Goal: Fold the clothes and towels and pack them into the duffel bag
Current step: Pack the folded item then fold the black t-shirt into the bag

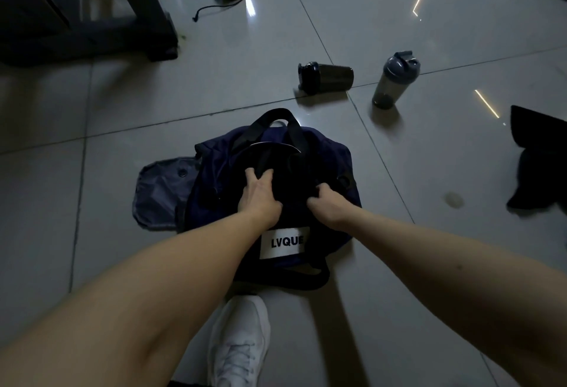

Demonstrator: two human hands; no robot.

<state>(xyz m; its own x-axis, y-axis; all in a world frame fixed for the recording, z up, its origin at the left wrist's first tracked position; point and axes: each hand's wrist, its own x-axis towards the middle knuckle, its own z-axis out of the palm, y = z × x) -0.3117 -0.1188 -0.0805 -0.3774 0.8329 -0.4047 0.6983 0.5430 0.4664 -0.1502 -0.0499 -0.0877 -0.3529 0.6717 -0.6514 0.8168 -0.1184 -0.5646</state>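
Hands gripping black cloth in one duffel bag, left hand and right hand; two shaker bottles beyond: toppled bottle, upright bottle.

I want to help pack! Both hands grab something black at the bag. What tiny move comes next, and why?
Probably press that dark fabric down into the duffel bag: the left hand and right hand both grip it at the opening, and another dark cloth lies on the floor at the right.
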